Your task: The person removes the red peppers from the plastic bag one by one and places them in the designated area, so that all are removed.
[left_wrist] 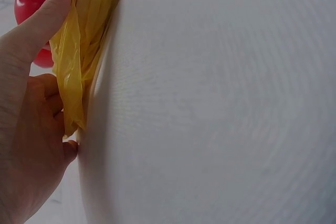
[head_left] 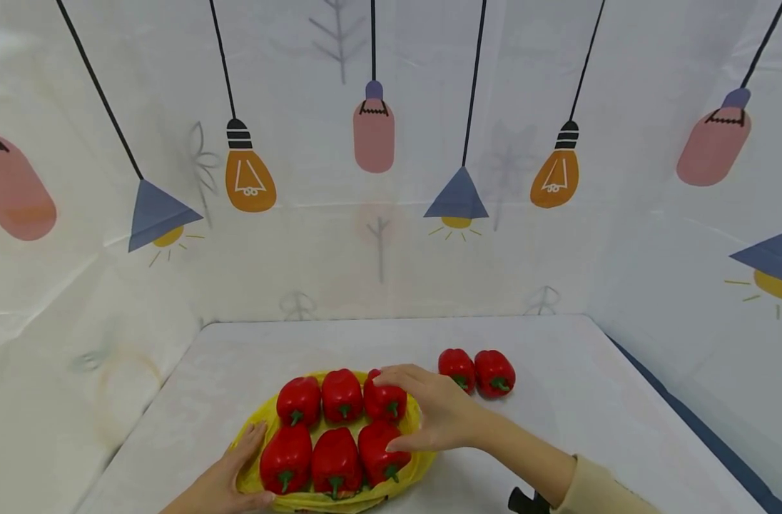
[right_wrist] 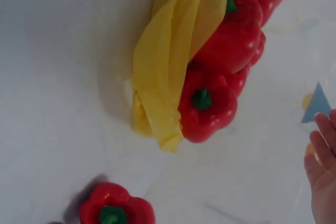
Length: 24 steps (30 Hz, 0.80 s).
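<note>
A yellow plastic bag (head_left: 423, 457) lies spread into a round shape, its rim folded around several red bell peppers (head_left: 336, 457) with green stems. At the bag's left side, my left hand (head_left: 233, 471) holds the edge; the thumb lies at the front and the fingers bend against the plastic (left_wrist: 73, 72). Above the bag's right side is my right hand (head_left: 439, 414), fingers spread over the back right pepper (head_left: 384, 400) and thumb near the front right one (head_left: 381, 450). The right wrist view shows that hand (right_wrist: 325, 166) with extended fingers and no pepper in it.
Two more red peppers (head_left: 456, 368) (head_left: 494, 373) stand side by side on the white table (head_left: 526, 442), behind and right of the bag. A black object (head_left: 526, 502) shows beside the right sleeve (head_left: 599, 492). Lamp-patterned sheeting (head_left: 391, 250) encloses the back and sides.
</note>
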Motion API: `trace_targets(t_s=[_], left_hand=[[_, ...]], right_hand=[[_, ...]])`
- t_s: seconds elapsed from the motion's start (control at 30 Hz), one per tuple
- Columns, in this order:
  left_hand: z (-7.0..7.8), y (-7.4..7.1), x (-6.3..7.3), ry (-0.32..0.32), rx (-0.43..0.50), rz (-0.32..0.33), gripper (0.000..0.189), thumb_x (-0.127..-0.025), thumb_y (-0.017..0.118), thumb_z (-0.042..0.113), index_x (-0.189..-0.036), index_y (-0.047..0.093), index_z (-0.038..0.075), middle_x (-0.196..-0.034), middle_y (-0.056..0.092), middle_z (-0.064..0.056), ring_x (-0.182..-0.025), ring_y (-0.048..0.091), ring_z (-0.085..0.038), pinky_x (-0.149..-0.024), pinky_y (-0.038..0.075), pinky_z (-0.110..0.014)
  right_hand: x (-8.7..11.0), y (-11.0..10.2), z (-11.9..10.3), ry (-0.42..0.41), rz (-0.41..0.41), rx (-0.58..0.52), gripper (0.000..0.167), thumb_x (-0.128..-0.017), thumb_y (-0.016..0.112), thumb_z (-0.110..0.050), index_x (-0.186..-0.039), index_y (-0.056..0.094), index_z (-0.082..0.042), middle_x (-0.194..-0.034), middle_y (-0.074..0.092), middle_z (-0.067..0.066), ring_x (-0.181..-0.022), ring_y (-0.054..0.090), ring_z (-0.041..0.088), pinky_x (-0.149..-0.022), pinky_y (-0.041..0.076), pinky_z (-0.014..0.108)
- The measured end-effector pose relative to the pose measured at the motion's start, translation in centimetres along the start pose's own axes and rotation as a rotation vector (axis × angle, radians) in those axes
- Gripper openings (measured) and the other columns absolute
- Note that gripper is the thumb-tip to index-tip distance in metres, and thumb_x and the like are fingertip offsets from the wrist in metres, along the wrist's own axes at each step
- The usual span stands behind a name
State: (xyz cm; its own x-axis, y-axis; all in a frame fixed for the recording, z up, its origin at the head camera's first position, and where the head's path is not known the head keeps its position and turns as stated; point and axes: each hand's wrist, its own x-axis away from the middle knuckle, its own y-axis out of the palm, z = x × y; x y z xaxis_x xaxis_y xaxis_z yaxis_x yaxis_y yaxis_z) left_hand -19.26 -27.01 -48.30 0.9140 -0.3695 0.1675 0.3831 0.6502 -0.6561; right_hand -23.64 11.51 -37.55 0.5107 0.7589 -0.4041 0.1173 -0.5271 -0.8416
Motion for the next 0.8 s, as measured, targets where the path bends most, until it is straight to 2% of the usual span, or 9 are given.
trace_targets(t_s=[0.27,0.43,0.67,0.8], left_hand=[[0.1,0.0,0.0,-0.005,-0.002,-0.004,0.096,-0.088,0.069,0.039,-0.152,0.01,-0.002,-0.156,0.009,-0.028,-0.139,0.0,-0.05,-0.098,0.023,-0.074],[0.2,-0.1,0.0,-0.006,-0.009,-0.007,0.096,-0.088,0.069,0.039,-0.152,0.011,-0.002,-0.156,0.01,-0.028,-0.139,0.0,-0.051,-0.097,0.024,-0.075],[0.0,0.0,-0.1,-0.017,-0.002,-0.005,0.096,-0.088,0.068,0.04,-0.152,0.011,-0.001,-0.156,0.01,-0.027,-0.139,0.001,-0.051,-0.097,0.023,-0.075],[-0.2,0.1,-0.1,-0.009,-0.008,0.0,0.096,-0.088,0.069,0.04,-0.152,0.011,-0.001,-0.156,0.01,-0.027,-0.14,0.001,-0.049,-0.099,0.022,-0.073]], right_hand=[[-0.4,1.8,0.4,-0.001,-0.041,-0.049,0.071,-0.078,0.078,-0.044,-0.137,0.046,-0.023,-0.135,0.052,-0.005,-0.123,0.05,0.011,-0.093,0.049,0.029],[-0.7,2.9,0.7,-0.016,-0.059,-0.03,0.069,-0.078,0.077,-0.045,-0.136,0.047,-0.022,-0.133,0.053,-0.005,-0.122,0.05,0.011,-0.094,0.048,0.029],[-0.7,4.2,1.2,0.046,-0.125,-0.034,0.071,-0.077,0.076,-0.048,-0.134,0.049,-0.016,-0.133,0.053,-0.005,-0.123,0.049,0.009,-0.092,0.049,0.029],[-0.5,5.1,1.8,0.061,-0.169,-0.027,0.071,-0.077,0.074,-0.052,-0.134,0.05,-0.018,-0.136,0.052,-0.006,-0.127,0.044,0.01,-0.094,0.049,0.032]])
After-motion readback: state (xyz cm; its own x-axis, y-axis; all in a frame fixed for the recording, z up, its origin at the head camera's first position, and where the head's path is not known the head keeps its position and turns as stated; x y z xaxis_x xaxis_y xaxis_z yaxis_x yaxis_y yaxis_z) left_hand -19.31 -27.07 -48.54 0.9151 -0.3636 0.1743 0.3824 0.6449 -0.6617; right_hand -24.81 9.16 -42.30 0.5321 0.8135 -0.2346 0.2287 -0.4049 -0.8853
